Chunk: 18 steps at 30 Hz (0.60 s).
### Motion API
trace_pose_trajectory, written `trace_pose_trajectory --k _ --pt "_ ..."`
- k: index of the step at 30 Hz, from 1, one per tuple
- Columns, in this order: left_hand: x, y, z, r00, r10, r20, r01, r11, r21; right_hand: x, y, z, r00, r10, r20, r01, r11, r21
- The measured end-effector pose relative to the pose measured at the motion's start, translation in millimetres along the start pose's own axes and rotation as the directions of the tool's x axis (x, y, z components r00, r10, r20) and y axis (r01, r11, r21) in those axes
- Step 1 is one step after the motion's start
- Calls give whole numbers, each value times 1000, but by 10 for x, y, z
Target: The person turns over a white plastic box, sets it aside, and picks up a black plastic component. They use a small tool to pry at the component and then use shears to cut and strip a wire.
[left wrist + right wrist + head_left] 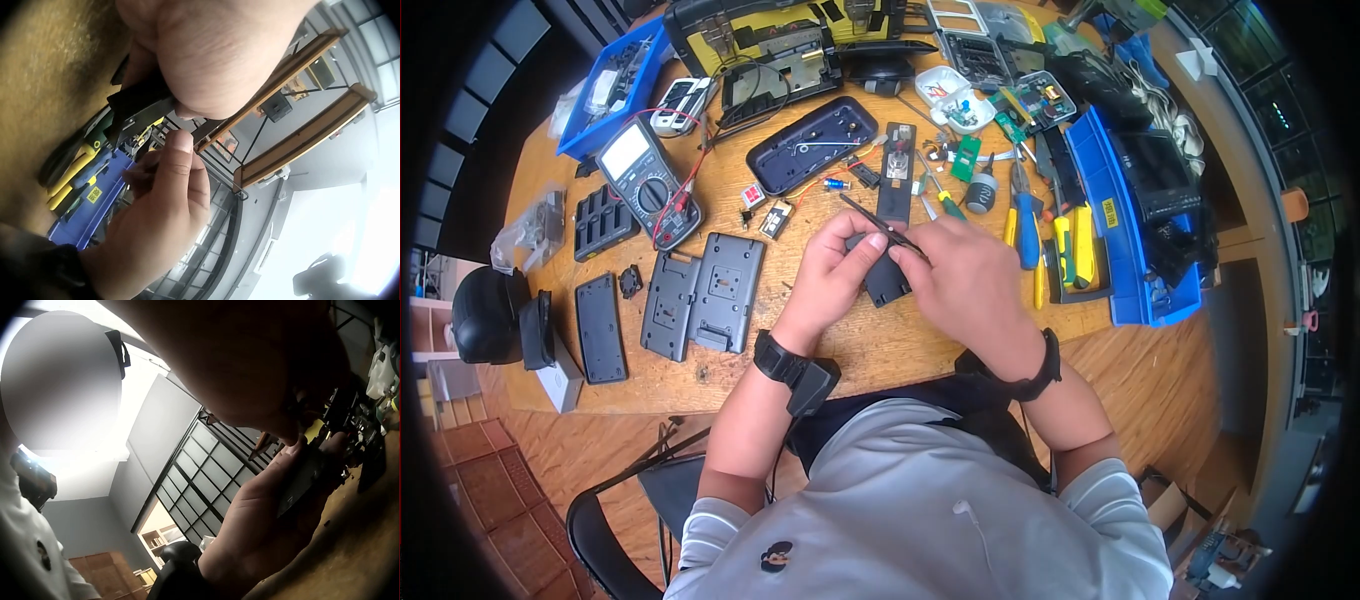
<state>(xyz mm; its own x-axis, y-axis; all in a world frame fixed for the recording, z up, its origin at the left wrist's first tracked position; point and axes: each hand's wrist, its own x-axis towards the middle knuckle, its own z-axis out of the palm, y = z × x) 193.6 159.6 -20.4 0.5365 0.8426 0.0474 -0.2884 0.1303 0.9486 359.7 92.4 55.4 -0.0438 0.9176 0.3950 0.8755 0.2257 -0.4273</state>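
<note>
Over the table's middle, the left hand grips a dark flat part, its thumb on top. A thin dark strip slants above this part between both hands. The right hand pinches near the strip's lower end; its fingertips are close to the left thumb. In the left wrist view the right hand has thumb and fingers together, below the near left hand and a black piece. The right wrist view shows the left hand round the dark part, the right hand in shadow above.
A multimeter and black casings lie at the left, a dark tray behind the hands. Pliers, screwdrivers and a blue bin are at the right. Small circuit boards lie behind the right hand.
</note>
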Motion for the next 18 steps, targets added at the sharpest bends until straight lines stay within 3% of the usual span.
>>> trace_pose_trajectory --k 8,18 --pt "-3 -49 15 1000 3 -3 -3 1000 -31 28 69 3 999 19 32 -21 999 50" --pt "-9 -107 -37 996 -86 17 86 996 15 110 217 -57 986 -66 155 64 998 18"
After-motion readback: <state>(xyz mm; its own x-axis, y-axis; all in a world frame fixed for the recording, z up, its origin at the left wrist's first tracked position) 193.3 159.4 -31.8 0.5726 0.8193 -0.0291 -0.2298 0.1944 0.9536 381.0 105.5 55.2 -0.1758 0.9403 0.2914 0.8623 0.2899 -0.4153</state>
